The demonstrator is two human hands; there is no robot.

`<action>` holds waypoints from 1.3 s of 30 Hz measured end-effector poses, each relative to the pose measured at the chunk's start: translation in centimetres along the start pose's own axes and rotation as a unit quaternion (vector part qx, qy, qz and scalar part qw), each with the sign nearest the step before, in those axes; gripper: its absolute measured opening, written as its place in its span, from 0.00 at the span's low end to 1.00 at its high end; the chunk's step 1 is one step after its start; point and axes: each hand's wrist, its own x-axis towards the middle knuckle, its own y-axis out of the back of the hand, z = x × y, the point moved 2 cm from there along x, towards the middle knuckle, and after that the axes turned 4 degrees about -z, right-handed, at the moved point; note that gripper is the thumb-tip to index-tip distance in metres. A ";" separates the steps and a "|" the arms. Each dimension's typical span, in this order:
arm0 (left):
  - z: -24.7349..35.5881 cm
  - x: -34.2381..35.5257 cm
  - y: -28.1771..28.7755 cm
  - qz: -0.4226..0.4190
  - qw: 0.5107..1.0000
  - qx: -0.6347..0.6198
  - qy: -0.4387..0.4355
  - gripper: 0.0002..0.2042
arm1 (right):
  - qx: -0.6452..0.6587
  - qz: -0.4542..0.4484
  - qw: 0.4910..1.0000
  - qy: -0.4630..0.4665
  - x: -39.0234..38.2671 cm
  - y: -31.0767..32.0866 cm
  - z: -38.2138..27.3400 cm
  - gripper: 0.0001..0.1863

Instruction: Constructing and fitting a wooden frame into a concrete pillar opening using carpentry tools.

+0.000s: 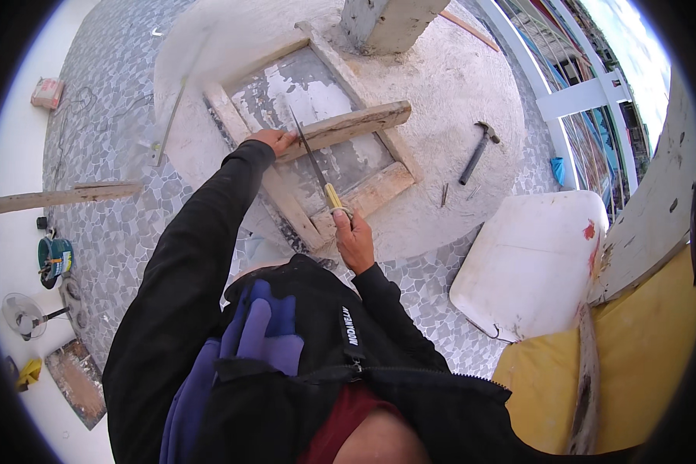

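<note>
My right hand [354,244] is wrapped round the yellow handle of a handsaw [317,166], whose narrow dark blade points up and to the left. That blade crosses a weathered wooden board [356,130] near the board's left end. Just left of the blade, my left hand [274,141] grips the board's end. The board lies across a rectangular wooden frame [367,193] made of rough planks. Whether the teeth have cut into the wood, I cannot tell. Right of the frame, a claw hammer [478,153] rests beside a few nails [444,195].
Under the frame is a round, pale, rough tabletop [472,85], with a square post [388,23] at its far side. A white panel [530,267] and yellow sheet [549,379] stand at right. At left are a plank [62,197], tool bucket [54,259] and fan [23,315].
</note>
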 end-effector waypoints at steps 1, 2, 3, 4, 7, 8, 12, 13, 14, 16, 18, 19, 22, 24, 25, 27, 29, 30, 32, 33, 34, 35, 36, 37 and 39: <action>0.3 -0.1 -0.3 0.014 0.999 0.027 0.009 0.33 | -0.001 0.000 1.000 0.009 -0.4 0.1 -0.3 0.19; 0.4 -0.2 -0.3 0.013 1.000 0.025 0.009 0.33 | -0.002 -0.001 1.000 0.018 -0.7 0.3 -0.5 0.19; 0.4 -0.1 -0.1 0.003 0.999 0.032 0.022 0.33 | -0.004 -0.001 1.000 0.016 -1.2 0.5 -0.3 0.19; 0.5 -0.1 0.4 -0.007 0.998 0.042 0.036 0.32 | -0.003 -0.009 1.000 0.010 -1.7 0.7 -0.3 0.19; 1.4 -1.2 0.8 0.002 0.997 0.050 0.054 0.31 | -0.006 -0.020 1.000 -0.009 -4.3 2.0 -1.2 0.19; 1.5 -1.3 0.7 0.004 0.997 0.049 0.055 0.31 | -0.011 -0.018 1.000 -0.020 -5.2 2.3 -1.5 0.19; 2.0 -2.3 0.7 0.025 0.997 0.049 0.049 0.31 | -0.029 0.007 0.999 0.035 -3.6 1.4 -1.9 0.20; 2.2 -2.5 0.9 0.027 0.996 0.056 0.056 0.31 | -0.058 0.007 0.997 0.050 -2.1 0.9 -1.9 0.20; 2.5 -2.5 0.8 0.026 0.997 0.057 0.054 0.31 | -0.087 0.009 0.994 0.063 -0.1 0.2 -1.9 0.20; 2.6 -2.5 0.6 0.043 0.997 0.044 0.051 0.30 | -0.127 0.013 0.988 0.091 3.5 -1.5 -2.9 0.21; 2.3 -2.1 0.9 0.031 0.997 0.037 0.057 0.30 | -0.114 0.010 0.989 0.097 5.5 -2.8 -2.3 0.21; 2.0 -1.9 0.9 0.016 0.997 0.028 0.065 0.29 | -0.102 0.005 0.990 0.100 6.4 -3.3 -1.7 0.21; 1.7 -1.8 0.9 -0.007 0.998 0.008 0.058 0.29 | -0.107 0.006 0.989 0.103 6.1 -3.2 -0.7 0.22; 1.9 -1.8 0.8 -0.010 0.999 0.002 0.041 0.29 | -0.091 0.019 0.990 0.109 5.7 -3.2 -0.3 0.22; 1.9 -1.5 0.8 -0.020 0.999 -0.005 0.036 0.28 | -0.072 0.033 0.991 0.112 5.6 -3.3 -0.2 0.23; -0.4 0.2 -0.2 -0.036 0.998 -0.047 0.034 0.28 | -0.074 0.019 0.994 0.082 5.7 -4.0 -0.2 0.24; 2.2 -0.1 2.4 -0.061 0.998 -0.024 0.013 0.28 | -0.077 0.034 0.996 0.043 6.5 -3.4 0.2 0.24; 2.7 -0.7 3.6 -0.075 0.997 -0.003 0.014 0.28 | -0.065 0.031 0.997 0.041 6.7 -3.7 0.0 0.24; 1.6 -0.1 3.6 -0.066 0.998 -0.017 0.009 0.28 | -0.056 0.025 0.997 0.040 7.2 -4.5 -0.4 0.24; 1.1 0.1 3.6 -0.057 0.998 -0.008 0.008 0.27 | -0.066 0.032 0.997 0.037 7.6 -4.9 -0.6 0.23; 0.9 -0.3 3.4 -0.050 0.999 -0.001 0.010 0.27 | -0.076 0.036 0.996 0.031 7.5 -5.1 -0.8 0.23; 0.8 -0.3 3.3 -0.051 0.999 -0.006 0.014 0.27 | -0.078 0.031 0.996 0.028 7.4 -5.2 -1.0 0.23; 1.0 0.0 3.4 -0.049 0.999 -0.004 0.012 0.27 | -0.045 0.025 0.999 0.006 7.4 -5.1 -1.2 0.22; 1.2 0.2 3.6 -0.046 0.999 -0.001 0.009 0.27 | -0.011 0.019 1.000 -0.015 7.4 -5.0 -1.1 0.22; 1.5 -0.3 3.0 -0.036 0.999 0.007 0.003 0.27 | -0.017 0.007 1.000 -0.007 6.7 -4.9 -0.5 0.21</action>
